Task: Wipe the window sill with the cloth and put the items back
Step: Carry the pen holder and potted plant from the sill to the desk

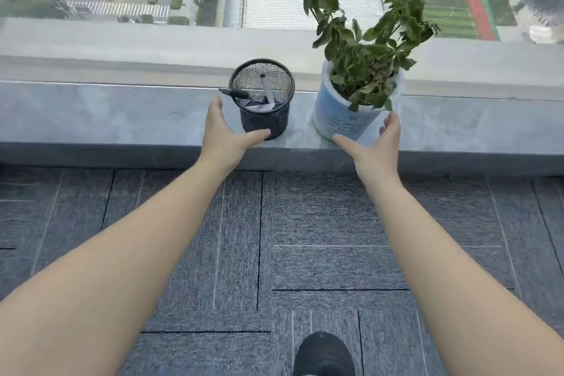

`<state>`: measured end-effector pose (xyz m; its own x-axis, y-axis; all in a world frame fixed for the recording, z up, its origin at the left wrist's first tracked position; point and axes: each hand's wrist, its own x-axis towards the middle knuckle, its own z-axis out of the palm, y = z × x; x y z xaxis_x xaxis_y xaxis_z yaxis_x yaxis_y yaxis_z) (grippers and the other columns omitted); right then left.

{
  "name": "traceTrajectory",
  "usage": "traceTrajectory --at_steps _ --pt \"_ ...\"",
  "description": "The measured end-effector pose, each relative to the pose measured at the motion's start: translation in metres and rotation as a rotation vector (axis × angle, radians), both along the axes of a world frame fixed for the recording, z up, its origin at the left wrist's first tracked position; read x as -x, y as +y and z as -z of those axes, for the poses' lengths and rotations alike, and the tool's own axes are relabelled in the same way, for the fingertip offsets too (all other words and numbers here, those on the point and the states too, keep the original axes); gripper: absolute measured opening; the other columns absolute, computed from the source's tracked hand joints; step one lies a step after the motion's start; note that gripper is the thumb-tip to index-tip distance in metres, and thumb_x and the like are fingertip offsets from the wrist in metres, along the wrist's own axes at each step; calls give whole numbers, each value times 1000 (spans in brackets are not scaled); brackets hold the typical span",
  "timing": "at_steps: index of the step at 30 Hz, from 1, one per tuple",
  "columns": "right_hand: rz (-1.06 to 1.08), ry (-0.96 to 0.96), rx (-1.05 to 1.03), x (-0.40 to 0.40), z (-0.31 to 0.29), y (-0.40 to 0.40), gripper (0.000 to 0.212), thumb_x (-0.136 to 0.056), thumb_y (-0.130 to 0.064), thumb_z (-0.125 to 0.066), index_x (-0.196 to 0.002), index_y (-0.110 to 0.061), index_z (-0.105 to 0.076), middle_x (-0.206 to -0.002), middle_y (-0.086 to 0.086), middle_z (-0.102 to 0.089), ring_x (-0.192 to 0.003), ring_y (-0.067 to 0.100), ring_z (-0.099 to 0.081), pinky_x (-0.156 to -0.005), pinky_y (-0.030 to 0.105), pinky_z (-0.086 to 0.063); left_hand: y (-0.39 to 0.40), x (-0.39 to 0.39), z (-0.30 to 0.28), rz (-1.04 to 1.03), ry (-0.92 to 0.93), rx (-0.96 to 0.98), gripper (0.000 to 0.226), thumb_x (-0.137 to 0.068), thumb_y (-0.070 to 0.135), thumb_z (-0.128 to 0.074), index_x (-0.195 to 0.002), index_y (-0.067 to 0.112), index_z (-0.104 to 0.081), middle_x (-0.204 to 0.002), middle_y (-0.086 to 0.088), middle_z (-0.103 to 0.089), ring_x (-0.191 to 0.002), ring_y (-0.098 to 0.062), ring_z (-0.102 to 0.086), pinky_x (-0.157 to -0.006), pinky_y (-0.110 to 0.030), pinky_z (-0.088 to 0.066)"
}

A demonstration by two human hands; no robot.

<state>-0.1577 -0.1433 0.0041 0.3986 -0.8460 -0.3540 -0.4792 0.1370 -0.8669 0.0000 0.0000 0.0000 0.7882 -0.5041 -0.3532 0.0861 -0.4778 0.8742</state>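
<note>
Shoe (pixel 324 354) at bottom edge on grey carpet tiles (pixel 305 238), both bare forearms reaching forward to the window sill (pixel 122 119).

Left hand (pixel 224 134): fingers spread in a C, thumb touching the lower wall of the mesh pen cup (pixel 265 101), fingers up at its left side near the rim. Not clamped. Right hand (pixel 374 146): also spread wide, thumb tip at the base of the plant pot (pixel 351 110), fingers just beside its right wall. Can't tell whether either hand is arriving or letting go.

Progress, my read: both items stand upright on the sill, near its front edge, side by side but apart. No cloth in view, so can't confirm the wipe is done. Sill surface looks uniform grey, no obvious dirt.

Contents: pen cup holds a black marker (pixel 236 94) leaning over the left rim, a light-barrelled pen (pixel 266 87), some folded paper at the bottom. Pot is white-blue, holds a droopy leafy plant (pixel 363 49).

Beyond: glass, street and sports track far below.
</note>
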Motion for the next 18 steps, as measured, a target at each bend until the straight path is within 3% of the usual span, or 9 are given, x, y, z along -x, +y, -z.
traceTrajectory --at_steps 2,4,7,9,10,14,18 --pt "-3 -71 72 -12 8 -6 105 -68 -23 -80 -145 -11 -9 -153 6 -17 -142 18 -18 -117 36 -21 -7 -4 5 -2 -29 62 86 -69 13 -73 -136 9 -19 -153 -7 -16 -137 -17 -21 -103 -22 -17" --pt "10 -134 103 -20 14 -9 111 -57 -28 -83 -142 -7 -15 -147 10 -28 -137 20 -30 -115 37 -29 -12 -6 9 3 -25 125 66 -68 6 -73 -118 11 -31 -143 -7 -33 -124 -10 -36 -104 -14 -18" --pt "31 -228 147 -24 23 -17 104 -56 -16 -84 -137 -3 -20 -139 11 -37 -124 16 -43 -96 13 -42 -19 -10 13 14 -23 200 65 -63 0 -75 -108 19 -33 -118 1 -48 -97 9 -45 -77 8 -32" --pt "35 -280 174 -25 26 -20 92 -63 0 -80 -134 2 -21 -134 13 -37 -111 10 -46 -74 -3 -43 -24 -11 18 12 -20 224 72 -56 4 -79 -110 22 -35 -112 5 -51 -99 4 -50 -77 1 -40" --pt "29 -283 184 -25 27 -21 89 -64 2 -79 -133 2 -21 -133 12 -38 -108 9 -46 -71 -5 -42 -25 -10 20 5 -18 225 75 -51 8 -80 -110 23 -36 -111 5 -53 -102 -4 -54 -83 -7 -44" --pt "28 -252 221 -28 36 -28 82 -61 -7 -83 -118 -11 -25 -121 2 -42 -109 9 -45 -77 -5 -40 -30 -10 24 -46 -40 194 73 -37 31 -80 -99 35 -42 -115 -4 -59 -109 -22 -58 -98 -44 -47" --pt "38 -236 223 -28 34 -30 85 -57 -12 -86 -120 -11 -28 -115 -4 -46 -104 8 -49 -77 1 -44 -35 -9 20 -53 -82 168 66 -35 36 -80 -90 39 -43 -114 -6 -61 -108 -20 -58 -99 -46 -45"
